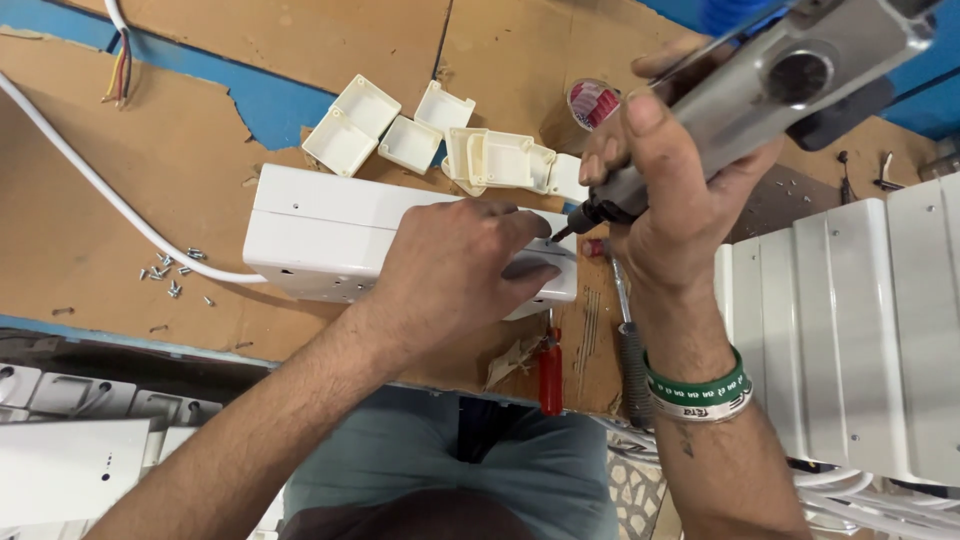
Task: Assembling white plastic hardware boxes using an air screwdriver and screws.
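Fingers (600, 165) of the right hand (680, 200) are curled tightly around a grey electric screwdriver (760, 85), whose dark tip (568, 228) is set against the far edge of a white plastic box (320, 235). The left hand (455, 265) is laid palm-down on that box, fingers spread and slightly bent, apparently so that the box is kept from shifting under the tool. The box is placed on a cardboard-covered bench (90, 210), just in front of the person. A white cable (100, 185) is seen running from its left end, with loose screws (170, 272) scattered close by. Small white covers (385, 125) are grouped just beyond the box. A red-handled screwdriver (550, 375) is left at the bench edge, and ribbed white panels (860, 330) are stacked to the right.
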